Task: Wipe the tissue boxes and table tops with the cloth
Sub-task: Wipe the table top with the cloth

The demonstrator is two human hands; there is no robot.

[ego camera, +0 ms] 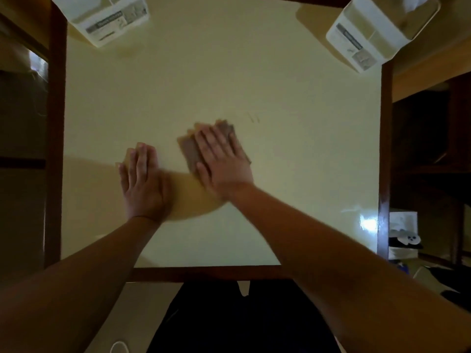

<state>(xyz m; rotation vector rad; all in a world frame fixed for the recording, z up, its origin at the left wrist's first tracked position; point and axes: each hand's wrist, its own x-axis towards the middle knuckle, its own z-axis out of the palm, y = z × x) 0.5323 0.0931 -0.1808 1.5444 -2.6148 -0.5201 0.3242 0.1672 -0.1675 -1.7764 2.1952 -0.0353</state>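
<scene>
A square cream table top (293,161) with a dark wooden frame fills the view. My right hand (221,159) lies flat on a folded brown cloth (190,151) near the table's middle, pressing it down. My left hand (142,182) rests flat on the table to the left of the cloth, fingers together, holding nothing. One white tissue box (109,19) stands at the far left corner. Another white tissue box (374,34) stands at the far right corner, with tissue showing at its top.
Dark wooden frame edges (54,149) run along the table's left, right and near sides. A neighbouring table surface (428,70) lies at the right. Small items sit on a lower shelf (404,235) at the right. My dark-clothed legs are below the near edge.
</scene>
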